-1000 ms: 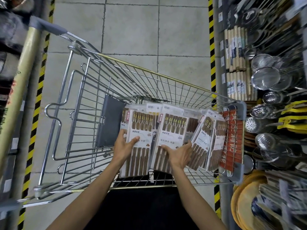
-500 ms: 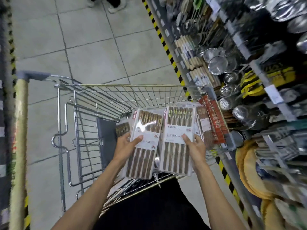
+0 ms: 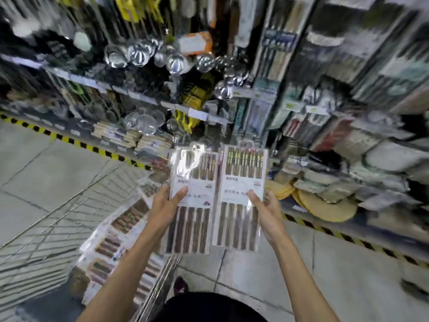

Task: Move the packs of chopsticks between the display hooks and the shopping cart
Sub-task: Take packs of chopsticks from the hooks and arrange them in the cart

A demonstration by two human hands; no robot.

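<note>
Beside my left forearm, the shopping cart (image 3: 53, 226) holds more packs (image 3: 126, 220), blurred. My left hand (image 3: 165, 206) grips the left pack of chopsticks (image 3: 197, 228) by its left edge, with the thumb curled over the label. My right hand (image 3: 267, 212) grips the right pack (image 3: 242, 173) likewise. Both are upright, side by side, in the air before the blurred display shelves (image 3: 197, 115).

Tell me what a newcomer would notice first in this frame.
Dead centre, two packs of chopsticks are held up side by side: the left hand grips the left pack, the right hand the right pack. Lower left, more packs lie in the wire shopping cart. Above, shiny steel ladles hang, blurred.
</note>
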